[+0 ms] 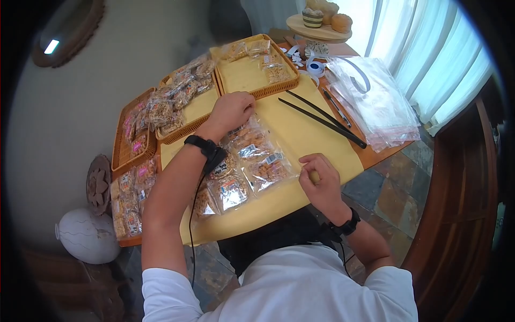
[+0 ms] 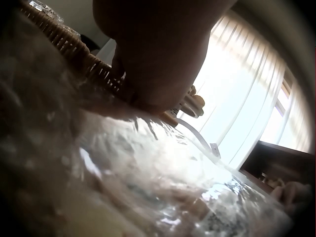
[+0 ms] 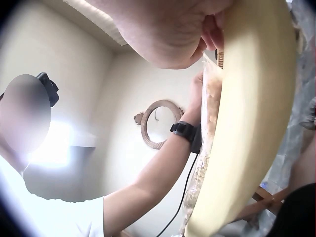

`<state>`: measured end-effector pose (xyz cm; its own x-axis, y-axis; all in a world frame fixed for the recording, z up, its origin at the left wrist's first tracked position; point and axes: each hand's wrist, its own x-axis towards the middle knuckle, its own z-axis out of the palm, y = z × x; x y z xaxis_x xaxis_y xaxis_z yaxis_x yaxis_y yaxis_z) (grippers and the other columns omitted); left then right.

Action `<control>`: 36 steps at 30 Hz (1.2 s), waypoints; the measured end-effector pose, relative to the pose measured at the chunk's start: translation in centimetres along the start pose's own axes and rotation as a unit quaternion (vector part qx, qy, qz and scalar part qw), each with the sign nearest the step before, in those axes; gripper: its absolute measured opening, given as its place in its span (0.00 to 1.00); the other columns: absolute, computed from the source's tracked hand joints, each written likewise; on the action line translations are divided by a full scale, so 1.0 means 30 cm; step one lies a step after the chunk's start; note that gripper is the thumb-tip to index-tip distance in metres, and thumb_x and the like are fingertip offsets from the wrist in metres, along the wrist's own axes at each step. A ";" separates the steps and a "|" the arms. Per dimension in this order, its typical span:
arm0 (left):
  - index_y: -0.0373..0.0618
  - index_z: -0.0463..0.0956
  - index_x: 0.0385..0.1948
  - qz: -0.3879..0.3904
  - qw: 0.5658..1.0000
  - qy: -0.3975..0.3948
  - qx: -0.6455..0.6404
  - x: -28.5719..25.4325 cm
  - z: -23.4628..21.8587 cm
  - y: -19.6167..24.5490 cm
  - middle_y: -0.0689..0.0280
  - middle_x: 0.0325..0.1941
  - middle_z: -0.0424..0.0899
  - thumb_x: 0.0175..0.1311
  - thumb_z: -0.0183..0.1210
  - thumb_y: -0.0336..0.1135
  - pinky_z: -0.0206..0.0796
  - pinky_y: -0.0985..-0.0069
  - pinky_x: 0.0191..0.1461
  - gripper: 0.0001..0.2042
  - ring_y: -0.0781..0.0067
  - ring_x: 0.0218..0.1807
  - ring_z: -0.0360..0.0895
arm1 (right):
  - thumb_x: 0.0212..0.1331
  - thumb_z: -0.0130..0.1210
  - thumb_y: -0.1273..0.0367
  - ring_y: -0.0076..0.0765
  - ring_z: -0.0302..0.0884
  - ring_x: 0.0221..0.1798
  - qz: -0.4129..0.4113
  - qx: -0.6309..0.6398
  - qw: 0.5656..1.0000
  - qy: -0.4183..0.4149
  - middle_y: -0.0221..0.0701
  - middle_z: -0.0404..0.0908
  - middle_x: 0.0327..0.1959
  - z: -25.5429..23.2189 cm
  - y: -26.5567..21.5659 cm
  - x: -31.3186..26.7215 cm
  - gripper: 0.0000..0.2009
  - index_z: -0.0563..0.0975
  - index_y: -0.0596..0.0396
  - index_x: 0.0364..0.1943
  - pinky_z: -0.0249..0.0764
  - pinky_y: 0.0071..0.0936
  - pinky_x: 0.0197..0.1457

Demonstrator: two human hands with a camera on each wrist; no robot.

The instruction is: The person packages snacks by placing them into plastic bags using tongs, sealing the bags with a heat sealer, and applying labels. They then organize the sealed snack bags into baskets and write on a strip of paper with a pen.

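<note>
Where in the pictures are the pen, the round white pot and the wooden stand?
Pen [image 1: 337,108]: head view, middle of its barrel.
Round white pot [image 1: 88,236]: head view, middle of its body.
Wooden stand [image 1: 322,35]: head view, bare top near the front rim.

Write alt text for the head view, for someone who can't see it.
A person's left hand is curled at the far edge of snacks in clear plastic on yellow paper, the right hand beside the near corner. Beyond sit wicker baskets with more packs; to the right are black tongs, a pen and clear bags.
</note>
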<state>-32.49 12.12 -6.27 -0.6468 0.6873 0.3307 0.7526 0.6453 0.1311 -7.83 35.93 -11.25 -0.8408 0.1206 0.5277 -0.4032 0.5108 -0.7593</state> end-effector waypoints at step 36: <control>0.39 0.61 0.80 0.079 0.983 -0.166 0.030 -0.249 -0.033 0.250 0.53 0.87 0.61 0.84 0.45 0.56 0.41 0.50 0.90 0.34 0.53 0.88 0.54 | 0.64 0.56 0.70 0.40 0.82 0.68 -0.289 -0.249 0.880 -0.283 0.42 0.84 0.66 -0.043 -0.023 0.079 0.13 0.81 0.59 0.50 0.73 0.36 0.68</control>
<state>-21.88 11.51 -6.84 -0.5350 0.8446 0.0190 0.8444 0.5340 0.0431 -9.06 36.96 -8.98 -0.6492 -0.6534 0.3893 -0.7329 0.6743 -0.0904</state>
